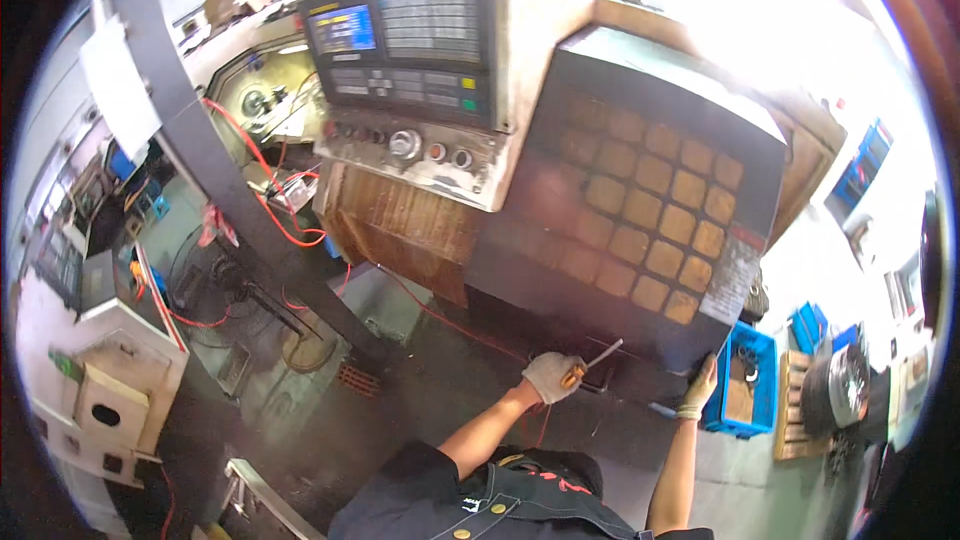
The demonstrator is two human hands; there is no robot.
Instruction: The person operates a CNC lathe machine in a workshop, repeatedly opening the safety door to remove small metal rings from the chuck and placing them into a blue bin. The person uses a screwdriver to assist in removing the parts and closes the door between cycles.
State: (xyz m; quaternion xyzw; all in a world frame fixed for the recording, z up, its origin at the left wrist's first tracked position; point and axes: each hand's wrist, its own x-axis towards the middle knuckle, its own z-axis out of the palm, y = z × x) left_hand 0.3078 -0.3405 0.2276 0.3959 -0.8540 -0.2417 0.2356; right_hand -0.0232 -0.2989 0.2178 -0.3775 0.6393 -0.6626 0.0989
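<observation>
My left hand, in a pale work glove, is closed around a screwdriver with an orange handle and a thin metal shaft that points up to the right. The tip sits close to the lower edge of a dark machine cabinet covered with rows of tan square pads. My right hand, also gloved, rests flat against the cabinet's lower right corner, fingers spread upward. Both forearms come up from my dark work clothes at the bottom.
A control panel with a lit screen, keys and knobs stands above left of the cabinet. Red cables hang over a dark slanted beam. A blue crate sits right of my right hand, a beige machine at the far left.
</observation>
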